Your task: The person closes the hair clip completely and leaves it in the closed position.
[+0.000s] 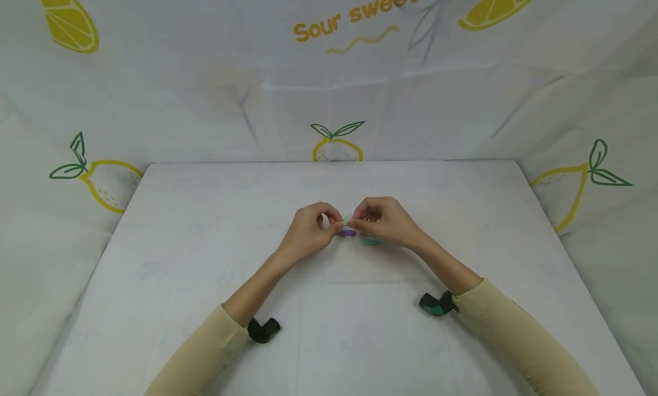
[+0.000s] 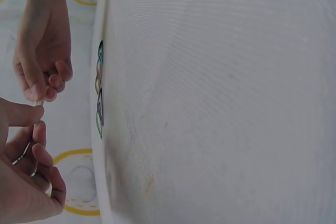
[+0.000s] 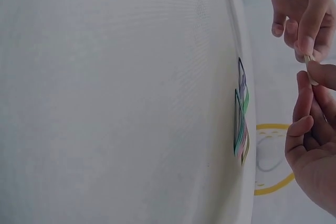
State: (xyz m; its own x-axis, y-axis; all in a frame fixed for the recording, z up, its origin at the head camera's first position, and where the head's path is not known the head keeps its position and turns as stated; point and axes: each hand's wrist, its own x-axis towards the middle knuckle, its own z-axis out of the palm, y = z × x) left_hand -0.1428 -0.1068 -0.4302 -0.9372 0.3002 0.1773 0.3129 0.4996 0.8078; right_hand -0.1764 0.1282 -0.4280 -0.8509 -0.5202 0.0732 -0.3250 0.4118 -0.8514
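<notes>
Just above the tabletop, the left hand (image 1: 307,229) and right hand (image 1: 386,220) meet, thumbs and fingertips pinching opposite ends of a small pale green hair clip (image 1: 346,222). Fingertips cover most of this clip; in the right wrist view a thin pale strip of it shows between the hands. Below them on the table lie several more snap-style hair clips. A purple hair clip (image 1: 349,233) is under the left fingertips, and a teal hair clip (image 1: 372,242) lies below the right hand. The left wrist view also shows a green hair clip (image 2: 98,126) in that row.
A white cloth covers the table (image 1: 205,327), whose back edge meets a white curtain (image 1: 195,99) printed with lemons. Similar cloth hangs at both sides. Dark wrist-worn devices stick out from the left sleeve (image 1: 203,356) and right sleeve (image 1: 519,333) over the table.
</notes>
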